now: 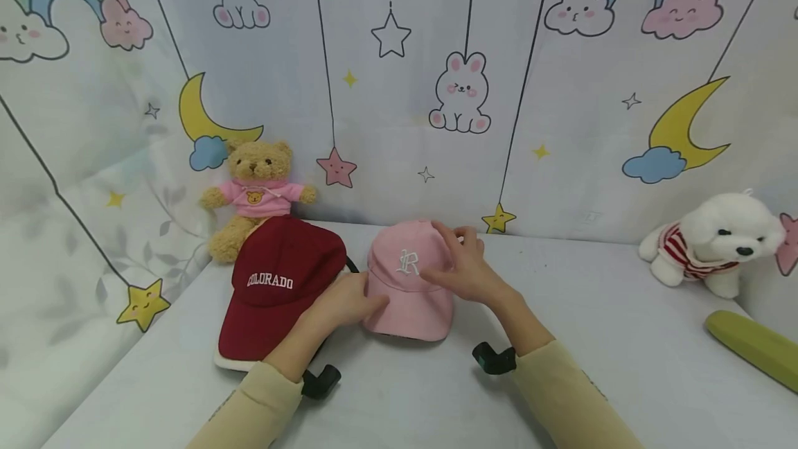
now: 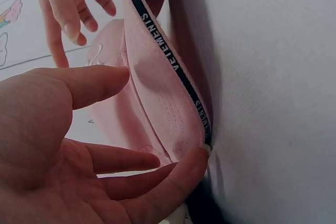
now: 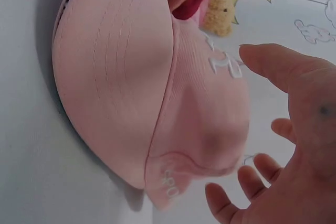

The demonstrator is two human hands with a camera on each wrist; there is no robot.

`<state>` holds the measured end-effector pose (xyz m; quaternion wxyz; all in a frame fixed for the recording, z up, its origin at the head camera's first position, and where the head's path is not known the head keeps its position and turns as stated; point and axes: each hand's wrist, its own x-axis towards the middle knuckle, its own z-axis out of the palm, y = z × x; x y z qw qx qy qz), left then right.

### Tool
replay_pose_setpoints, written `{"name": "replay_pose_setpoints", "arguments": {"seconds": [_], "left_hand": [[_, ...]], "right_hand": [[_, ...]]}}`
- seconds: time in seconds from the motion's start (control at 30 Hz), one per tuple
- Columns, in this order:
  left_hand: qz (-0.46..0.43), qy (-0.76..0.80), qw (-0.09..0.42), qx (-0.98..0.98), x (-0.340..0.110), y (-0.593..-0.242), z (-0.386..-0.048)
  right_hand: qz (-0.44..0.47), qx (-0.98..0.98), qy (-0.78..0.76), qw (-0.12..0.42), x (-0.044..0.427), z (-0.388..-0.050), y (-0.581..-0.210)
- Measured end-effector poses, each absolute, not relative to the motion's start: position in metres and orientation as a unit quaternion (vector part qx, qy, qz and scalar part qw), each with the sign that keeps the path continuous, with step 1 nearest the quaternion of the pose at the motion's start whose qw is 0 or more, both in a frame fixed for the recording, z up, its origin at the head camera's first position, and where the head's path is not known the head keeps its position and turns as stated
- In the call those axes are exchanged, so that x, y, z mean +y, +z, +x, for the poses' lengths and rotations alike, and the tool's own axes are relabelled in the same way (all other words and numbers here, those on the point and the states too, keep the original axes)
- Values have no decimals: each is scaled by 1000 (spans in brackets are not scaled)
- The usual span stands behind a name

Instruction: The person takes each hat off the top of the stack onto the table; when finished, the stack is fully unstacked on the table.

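A pink baseball cap (image 1: 408,276) with a white embroidered "R" stands on the white table, brim toward me. My left hand (image 1: 345,298) is at its left side, thumb extended over the brim. In the left wrist view, a fingertip of the left hand (image 2: 94,145) touches the brim's edge, beside a dark tape lettered "VETEMENTS". My right hand (image 1: 470,265) is at the cap's upper right. The right wrist view shows the right hand (image 3: 304,108) with fingers spread and a gap to the crown. Left of the pink cap lies a dark red "COLORADO" cap (image 1: 283,296).
Behind the red cap sits a teddy bear (image 1: 262,186) in a pink hoodie. A white plush dog (image 1: 711,241) is at the far right, near a green elongated object (image 1: 751,345). A patterned cloth backdrop (image 1: 399,109) closes off the table's (image 1: 561,296) rear.
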<state>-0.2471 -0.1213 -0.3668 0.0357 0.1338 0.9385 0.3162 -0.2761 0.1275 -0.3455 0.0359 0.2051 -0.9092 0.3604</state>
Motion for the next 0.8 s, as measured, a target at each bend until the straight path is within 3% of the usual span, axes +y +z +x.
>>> {"name": "replay_pose_setpoints", "arguments": {"seconds": [0.13, 0.3, 0.8], "left_hand": [[134, 316, 32, 939, -122, -364, -247], [151, 327, -12, 933, -123, -359, -247], [125, 348, -64, 927, -126, -354, -243]], "right_hand": [[215, -910, 354, 26, 122, -272, -345], [235, -911, 337, 33, 113, -269, -347], [231, -931, 266, 99, 91, -259, -365]]}}
